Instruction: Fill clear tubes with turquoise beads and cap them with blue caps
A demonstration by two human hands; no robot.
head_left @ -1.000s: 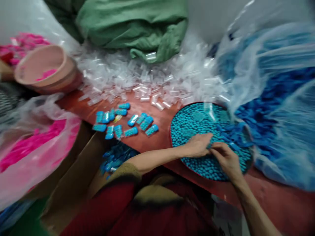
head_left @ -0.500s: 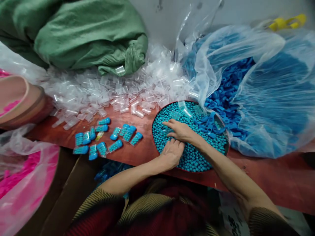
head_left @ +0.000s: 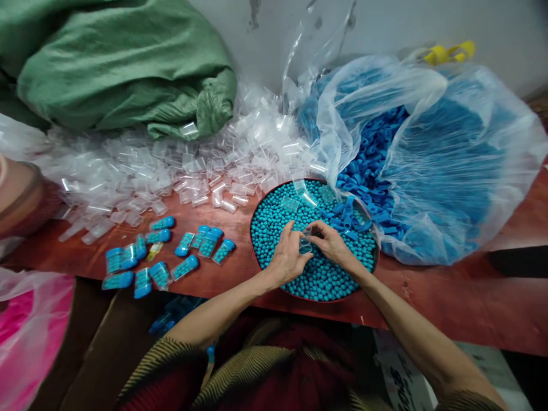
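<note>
1. Hands: left hand (head_left: 286,260) grasping a small clear flat plastic sleeve (head_left: 305,245), fingers curled round it. Right hand (head_left: 334,245) has fingertips bent in at the same sleeve; can't tell on my feed if they pinch it or only touch.
2. Sleeve's location: between the fingertips, above the turquoise round beads (head_left: 325,290) in the round red-rimmed tray (head_left: 378,257) on the red-brown bench (head_left: 454,302).
3. My read on the step: filling or closing one sleeve. Can't tell whether the turquoise in it is beads inside or beads seen through.
4. Stock, clock from tray centre: heap of empty clear sleeves (head_left: 128,171) at 10; blue plastic caps (head_left: 349,220) on the beads at 2; filled blue-capped packs (head_left: 208,244) at 9.
5. Next move, I'd judge, calls for left steady, sleeve mouth level, right free for bead or cap. Too much tilt could spill beads.
</note>
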